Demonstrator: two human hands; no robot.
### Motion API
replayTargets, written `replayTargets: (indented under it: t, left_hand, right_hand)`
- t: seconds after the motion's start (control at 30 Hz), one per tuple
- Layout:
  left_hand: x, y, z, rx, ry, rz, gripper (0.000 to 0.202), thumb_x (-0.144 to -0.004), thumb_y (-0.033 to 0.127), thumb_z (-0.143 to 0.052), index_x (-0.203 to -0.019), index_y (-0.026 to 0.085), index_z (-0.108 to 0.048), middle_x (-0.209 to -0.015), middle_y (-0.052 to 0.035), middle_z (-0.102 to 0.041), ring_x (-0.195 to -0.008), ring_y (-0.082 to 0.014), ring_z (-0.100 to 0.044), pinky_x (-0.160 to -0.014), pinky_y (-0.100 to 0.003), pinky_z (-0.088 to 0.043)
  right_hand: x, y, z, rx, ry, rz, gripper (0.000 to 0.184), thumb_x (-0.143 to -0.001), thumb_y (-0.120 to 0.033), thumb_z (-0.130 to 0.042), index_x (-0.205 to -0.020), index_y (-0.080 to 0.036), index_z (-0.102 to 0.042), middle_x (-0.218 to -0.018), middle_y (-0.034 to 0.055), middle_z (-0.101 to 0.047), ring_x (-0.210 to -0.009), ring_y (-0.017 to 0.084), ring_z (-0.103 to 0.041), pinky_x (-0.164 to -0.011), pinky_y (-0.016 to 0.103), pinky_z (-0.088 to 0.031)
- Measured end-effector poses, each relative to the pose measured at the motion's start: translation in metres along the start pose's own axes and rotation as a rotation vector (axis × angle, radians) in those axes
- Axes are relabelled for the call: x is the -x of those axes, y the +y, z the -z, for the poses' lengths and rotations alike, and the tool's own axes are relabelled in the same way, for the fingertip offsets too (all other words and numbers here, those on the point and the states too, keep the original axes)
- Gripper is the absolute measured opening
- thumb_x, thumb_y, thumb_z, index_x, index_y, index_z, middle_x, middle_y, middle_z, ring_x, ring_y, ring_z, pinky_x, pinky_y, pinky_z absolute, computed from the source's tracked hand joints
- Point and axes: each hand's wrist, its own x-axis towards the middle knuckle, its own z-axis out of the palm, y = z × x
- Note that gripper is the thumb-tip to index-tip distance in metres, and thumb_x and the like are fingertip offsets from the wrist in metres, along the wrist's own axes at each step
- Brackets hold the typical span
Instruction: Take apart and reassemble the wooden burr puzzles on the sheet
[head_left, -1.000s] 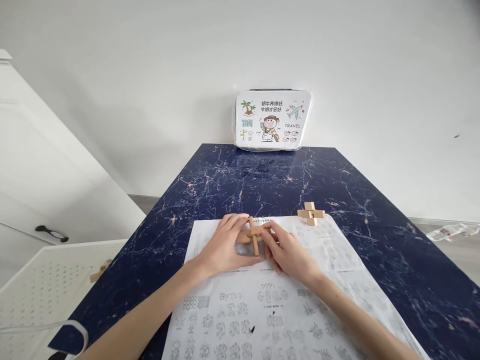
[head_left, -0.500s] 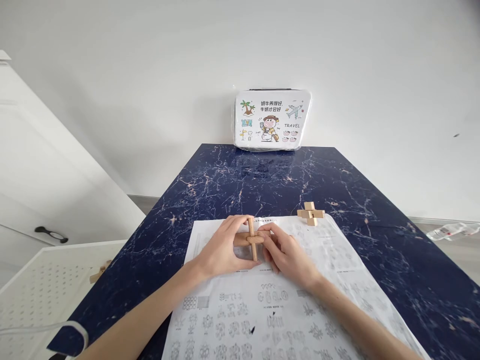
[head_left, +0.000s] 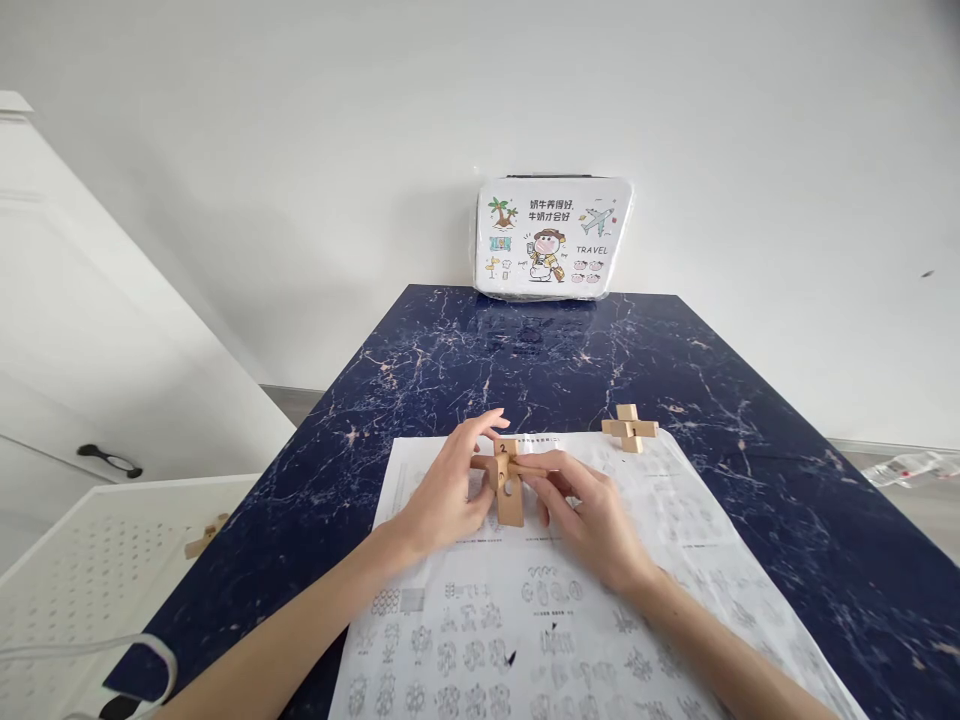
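Grip of right hand (head_left: pixel 591 508) pinching a wooden assembly (head_left: pixel 511 508), left hand (head_left: pixel 444 492) curled round its other side; printed sheet (head_left: pixel 570 650) below

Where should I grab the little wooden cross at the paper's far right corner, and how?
Probably pinch the wooden cross by its left end and right end, coming down from above: both stick out sideways from the middle, and nothing covers them.

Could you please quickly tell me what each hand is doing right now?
Left hand: curved at the wooden interlocking puzzle; whether it grips cannot be told.
Right hand: closed, pinching the puzzle's right end.
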Motion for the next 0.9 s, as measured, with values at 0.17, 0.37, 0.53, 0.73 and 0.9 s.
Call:
replayTargets:
  t: [0.17, 0.37, 0.53, 0.73, 0.9]
  left_hand:
    - [-0.005, 0.005, 0.009, 0.073, 0.008, 0.129, 0.049, -0.102, 0.005, -0.042, -0.143, 0.030, -0.053, -0.137, -0.0075, -0.067, -0.127, -0.0240, -0.064, -0.107, -0.045, -0.055]
    - [-0.009, 0.011, 0.008, 0.080, -0.063, 0.104, 0.034, -0.099, 0.007, -0.048, -0.122, 0.023, -0.067, -0.112, -0.0068, -0.073, -0.101, -0.0217, -0.070, -0.088, -0.038, -0.058]
    - [-0.006, 0.006, 0.007, 0.043, -0.045, -0.011, 0.044, -0.093, 0.007, -0.059, -0.133, 0.026, -0.064, -0.126, -0.0077, -0.070, -0.109, -0.0230, -0.069, -0.088, -0.037, -0.059]
    - [-0.002, 0.001, 0.008, -0.047, -0.052, -0.076, 0.060, -0.093, 0.000, -0.052, -0.145, 0.031, -0.054, -0.144, -0.0085, -0.060, -0.122, -0.0250, -0.066, -0.099, -0.042, -0.060]
    - [0.000, -0.002, 0.007, -0.134, -0.068, -0.084, 0.066, -0.091, -0.003, -0.054, -0.147, 0.031, -0.051, -0.146, -0.0079, -0.059, -0.127, -0.0273, -0.063, -0.107, -0.048, -0.057]
  right_hand:
    - [-0.003, 0.000, 0.001, -0.043, -0.014, -0.063, 0.019, -0.106, -0.035, -0.056, -0.115, -0.023, -0.067, -0.064, -0.0031, -0.068, -0.054, 0.016, -0.063, -0.056, 0.030, -0.047]
    - [-0.002, 0.001, 0.001, 0.029, -0.034, -0.029, 0.013, -0.101, -0.027, -0.057, -0.109, -0.022, -0.066, -0.067, -0.0011, -0.072, -0.058, 0.016, -0.067, -0.056, 0.028, -0.049]
    - [0.003, 0.001, -0.001, 0.073, 0.029, 0.161, 0.018, -0.097, -0.016, -0.054, -0.102, -0.021, -0.070, -0.098, 0.0067, -0.079, -0.061, 0.013, -0.071, -0.055, 0.027, -0.054]
    - [0.003, 0.000, -0.001, 0.096, 0.040, 0.229, 0.021, -0.097, -0.012, -0.053, -0.106, -0.022, -0.070, -0.102, 0.0069, -0.079, -0.066, 0.014, -0.073, -0.061, 0.028, -0.060]
    - [0.002, 0.001, 0.000, 0.156, 0.036, 0.164, 0.020, -0.092, -0.015, -0.055, -0.106, -0.022, -0.068, -0.090, 0.0043, -0.078, -0.065, 0.015, -0.069, -0.062, 0.029, -0.058]
